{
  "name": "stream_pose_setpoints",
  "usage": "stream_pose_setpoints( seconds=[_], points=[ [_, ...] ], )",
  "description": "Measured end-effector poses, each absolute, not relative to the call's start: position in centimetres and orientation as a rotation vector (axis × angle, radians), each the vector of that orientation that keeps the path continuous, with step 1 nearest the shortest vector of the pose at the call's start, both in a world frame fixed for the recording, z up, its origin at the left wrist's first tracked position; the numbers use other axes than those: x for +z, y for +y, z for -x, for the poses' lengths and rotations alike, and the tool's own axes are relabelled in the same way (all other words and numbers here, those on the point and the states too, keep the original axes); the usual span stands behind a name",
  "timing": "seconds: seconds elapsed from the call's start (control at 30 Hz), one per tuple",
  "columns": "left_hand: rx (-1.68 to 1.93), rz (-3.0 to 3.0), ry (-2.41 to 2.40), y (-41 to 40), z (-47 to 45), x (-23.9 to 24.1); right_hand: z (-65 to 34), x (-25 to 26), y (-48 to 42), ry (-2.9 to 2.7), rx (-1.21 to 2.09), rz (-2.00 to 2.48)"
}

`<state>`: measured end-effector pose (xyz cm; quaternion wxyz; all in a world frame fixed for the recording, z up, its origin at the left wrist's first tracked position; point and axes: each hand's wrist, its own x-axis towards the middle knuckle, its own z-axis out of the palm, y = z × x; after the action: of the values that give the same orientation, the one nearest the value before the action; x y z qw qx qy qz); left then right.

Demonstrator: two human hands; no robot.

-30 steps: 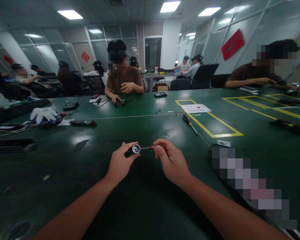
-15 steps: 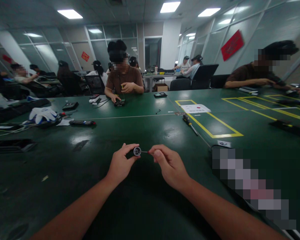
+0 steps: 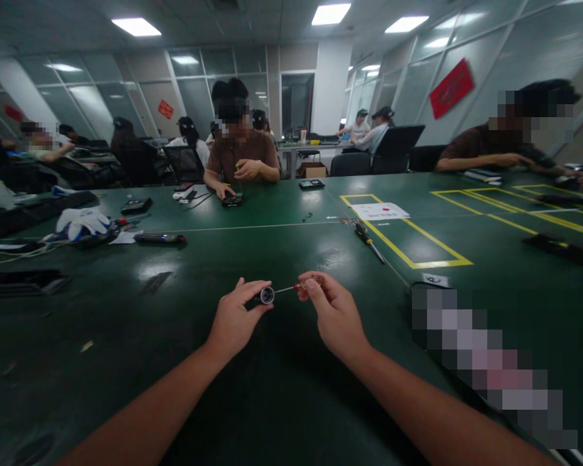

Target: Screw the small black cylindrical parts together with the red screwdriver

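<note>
Between the thumb and fingers of my left hand point(image 3: 237, 318) is a small round part point(image 3: 267, 296), dark outside with a silvery rim. Its open end faces me, and the details inside are too small to make out. My right hand point(image 3: 337, 314) is closed round the handle of a small screwdriver point(image 3: 298, 286) with a red collar and a thin shaft. The shaft points left, its tip at or very near the round part's rim; I cannot tell whether they touch. Both hands are above the green table point(image 3: 282, 408).
A larger black-and-yellow screwdriver point(image 3: 369, 242) lies ahead to the right, near a paper sheet point(image 3: 379, 211) and yellow tape. To the left are a dark cylindrical tool point(image 3: 160, 239) and white gloves point(image 3: 83, 223). A blurred-out object point(image 3: 486, 362) lies at right. Co-workers sit across the table.
My right hand has shifted slightly up and right, and more of the screwdriver's red collar and handle shows. The shaft now slants down toward the round part. My left hand has barely moved.
</note>
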<state>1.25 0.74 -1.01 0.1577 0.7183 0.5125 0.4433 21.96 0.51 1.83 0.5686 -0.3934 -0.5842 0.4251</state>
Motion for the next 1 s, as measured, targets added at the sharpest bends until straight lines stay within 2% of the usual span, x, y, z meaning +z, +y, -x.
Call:
stream_pose_setpoints(
  seconds=[0.13, 0.23, 0.27, 0.6, 1.0],
  points=[
    [1.256, -2.098, 1.423, 0.6, -1.1, -0.9, -22.3, 1.6, 1.5, -1.199, 1.139, 0.931],
    [1.283, -2.125, 1.426, 0.7, -1.1, -0.7, -22.9, 1.5, 2.6, -0.96, 1.528, 0.888],
    [1.291, -2.128, 1.433, 0.8, -1.1, -0.6, -23.1, 1.5, 2.9, -0.909, 1.557, 0.874],
    [1.311, -2.074, 1.488, 0.9, -1.0, -0.5, -22.4, 1.2, 2.0, -1.124, 1.121, 0.889],
    [1.308, -2.064, 1.504, 0.7, -1.1, -0.2, -22.4, 1.7, 1.3, -1.39, 1.108, 0.851]
  ],
)
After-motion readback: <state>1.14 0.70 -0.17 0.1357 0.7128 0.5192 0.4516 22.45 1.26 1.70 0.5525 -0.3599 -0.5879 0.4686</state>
